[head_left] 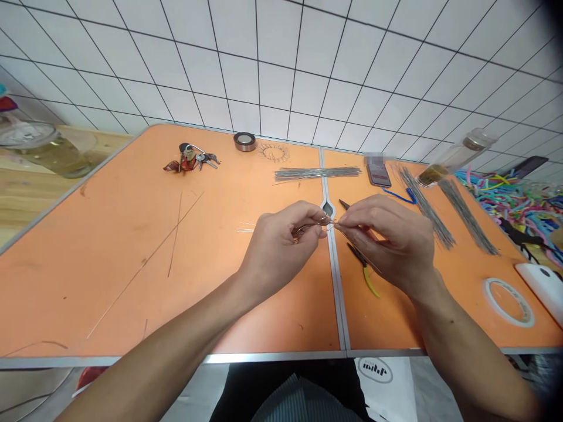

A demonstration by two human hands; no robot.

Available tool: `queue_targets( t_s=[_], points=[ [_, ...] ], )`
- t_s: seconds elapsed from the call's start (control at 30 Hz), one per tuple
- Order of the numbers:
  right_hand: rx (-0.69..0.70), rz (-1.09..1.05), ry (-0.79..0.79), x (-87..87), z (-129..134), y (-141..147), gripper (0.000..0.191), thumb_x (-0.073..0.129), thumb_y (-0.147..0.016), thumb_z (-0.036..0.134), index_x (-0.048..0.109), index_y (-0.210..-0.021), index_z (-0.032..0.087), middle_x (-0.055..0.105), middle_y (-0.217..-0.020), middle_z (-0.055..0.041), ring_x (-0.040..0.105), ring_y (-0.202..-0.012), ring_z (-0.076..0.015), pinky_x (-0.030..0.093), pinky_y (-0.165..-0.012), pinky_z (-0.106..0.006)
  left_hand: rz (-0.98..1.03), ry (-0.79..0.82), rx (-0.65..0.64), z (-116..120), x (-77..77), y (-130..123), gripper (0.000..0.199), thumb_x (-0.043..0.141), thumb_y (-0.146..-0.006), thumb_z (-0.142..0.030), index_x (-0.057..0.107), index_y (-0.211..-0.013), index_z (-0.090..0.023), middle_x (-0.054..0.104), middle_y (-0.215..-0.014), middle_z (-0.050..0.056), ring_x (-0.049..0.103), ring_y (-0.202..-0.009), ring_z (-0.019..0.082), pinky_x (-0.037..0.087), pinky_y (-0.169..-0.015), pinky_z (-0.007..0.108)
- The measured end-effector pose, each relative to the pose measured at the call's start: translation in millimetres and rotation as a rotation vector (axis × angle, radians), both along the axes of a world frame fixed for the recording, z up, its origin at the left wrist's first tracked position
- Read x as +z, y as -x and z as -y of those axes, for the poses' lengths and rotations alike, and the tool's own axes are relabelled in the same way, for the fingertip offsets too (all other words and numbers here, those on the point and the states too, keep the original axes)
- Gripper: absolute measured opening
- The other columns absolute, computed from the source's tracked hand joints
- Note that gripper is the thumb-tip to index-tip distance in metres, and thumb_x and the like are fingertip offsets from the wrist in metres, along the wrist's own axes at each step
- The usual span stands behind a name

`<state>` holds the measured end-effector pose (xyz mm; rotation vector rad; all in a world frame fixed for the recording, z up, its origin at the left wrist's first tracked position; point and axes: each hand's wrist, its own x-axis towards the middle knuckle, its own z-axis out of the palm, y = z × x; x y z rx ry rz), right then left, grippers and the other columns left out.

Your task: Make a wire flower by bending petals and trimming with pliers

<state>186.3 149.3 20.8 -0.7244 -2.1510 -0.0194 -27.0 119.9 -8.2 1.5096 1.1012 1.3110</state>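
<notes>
Thin metal wires (328, 221) meet between my two hands above the seam of the orange folding table. My left hand (285, 237) is closed in a pinch on a small bundle of bent wire, and thin ends (245, 230) stick out to its left. My right hand (389, 237) pinches a wire against that bundle, with a fine strand trailing below its fingers. Partly hidden beneath the right hand lie yellow-handled pliers (369, 280). The dark tip of another tool (343, 204) shows just beyond the right fingers.
Wire bundles (316, 173) lie at the back and right (426, 208). Loose wires (145, 264) lie left. Also on the table (211, 264) are keys (193, 158), tape (244, 141), a phone (378, 171), a bottle (455, 159) and a white ring (509, 302). Colourful strips (528, 193) are piled right.
</notes>
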Motion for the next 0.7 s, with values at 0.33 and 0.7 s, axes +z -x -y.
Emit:
queue_targets(
  t_s=[0.33, 0.7],
  points=[
    [-0.056, 0.033, 0.014, -0.7, -1, 6, 0.023, 0.069, -0.095, 0.009, 0.073, -0.088, 0.03, 0.077, -0.083, -0.0006, 0.072, -0.074, -0.0205, 0.051, -0.062, -0.036, 0.202, 0.139, -0.035, -1, 0.0, 0, 0.004, 0.077, -0.095, -0.018, 0.076, -0.097, -0.021, 0.084, -0.099, 0.003, 0.083, -0.089, 0.018, 0.068, -0.088, 0.031],
    [-0.067, -0.039, 0.159, 1.9, -7, 9, 0.021, 0.071, -0.097, 0.012, 0.071, -0.084, 0.029, 0.07, -0.077, 0.0005, 0.062, -0.068, -0.0194, 0.048, -0.064, -0.038, 0.245, 0.225, -0.005, -10, 0.3, 2, 0.009, 0.081, -0.092, -0.023, 0.076, -0.097, -0.018, 0.085, -0.09, 0.005, 0.081, -0.076, 0.016, 0.066, -0.075, 0.028]
  ],
)
